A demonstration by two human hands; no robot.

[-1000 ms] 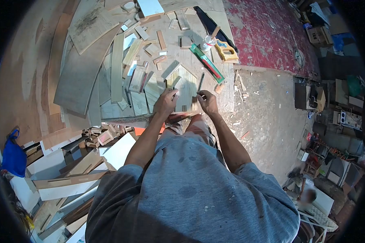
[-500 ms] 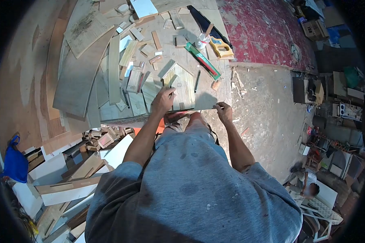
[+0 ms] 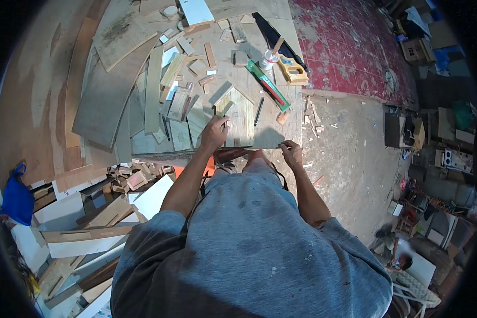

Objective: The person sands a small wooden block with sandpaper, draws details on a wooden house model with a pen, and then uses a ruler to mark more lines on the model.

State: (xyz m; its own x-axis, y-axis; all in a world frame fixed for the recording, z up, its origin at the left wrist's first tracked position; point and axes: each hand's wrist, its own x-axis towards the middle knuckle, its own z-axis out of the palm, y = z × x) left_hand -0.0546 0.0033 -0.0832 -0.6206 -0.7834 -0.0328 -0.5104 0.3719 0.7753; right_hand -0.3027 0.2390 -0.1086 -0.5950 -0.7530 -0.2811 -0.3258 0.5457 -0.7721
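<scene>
A small house-shaped wooden panel (image 3: pixel 240 116) lies on the workbench (image 3: pixel 273 124) near its front edge. My left hand (image 3: pixel 215 132) is at the panel's left side, fingers curled; what they hold, if anything, is too small to name. Beyond the panel's lower right corner, my right hand (image 3: pixel 291 152) is pinched at the bench's front edge, on something too small to make out. A black pen (image 3: pixel 259 111) lies right of the panel. Behind it are a green and red tool case (image 3: pixel 268 86) and a white cup (image 3: pixel 269 59).
A handsaw with a yellow handle (image 3: pixel 292 69) lies at the bench's back right. Boards (image 3: pixel 103 100) and small offcuts cover the left side. Scrap wood (image 3: pixel 106 217) is heaped on the floor at left. Another person (image 3: pixel 403 259) is at the far lower right.
The view has shifted slightly, so the bench and its items appear a little lower and to the right. Both hands stay near the panel and front edge with little visible change.
</scene>
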